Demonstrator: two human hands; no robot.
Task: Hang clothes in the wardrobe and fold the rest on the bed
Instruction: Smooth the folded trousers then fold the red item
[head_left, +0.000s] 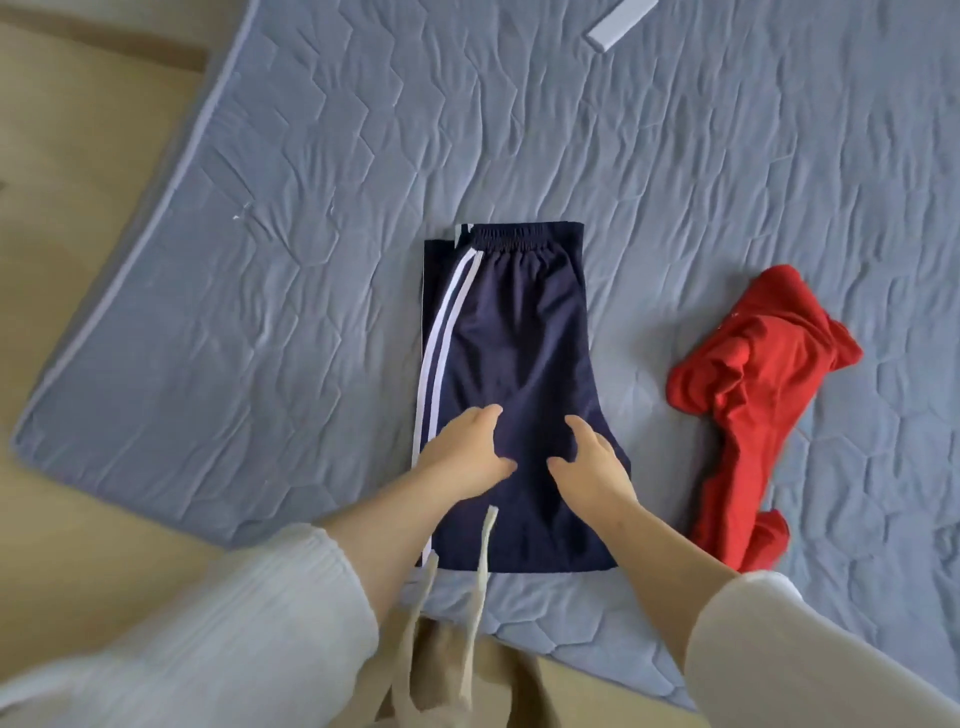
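Currently the folded navy track trousers with white side stripes (511, 332) are lying flat on the blue quilted bed (260, 249). The left hand (467, 452) and right hand (592, 470) are resting close together on them, fingers bent; whether they are pinching the cloth I cannot tell. The fabric is looking light, limp and slippery, so the near hem corners are probably offering the best hold.

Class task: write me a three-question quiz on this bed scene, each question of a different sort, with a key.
1. True or false: the red garment lies neatly folded.
2. The left hand and the right hand both rest on: A the navy striped garment; B the red garment; C a hanger.
3. Fill in: ___ white stripes run down the navy striped garment's side.
Key: 1 false, it lies crumpled; 2 A; 3 two.
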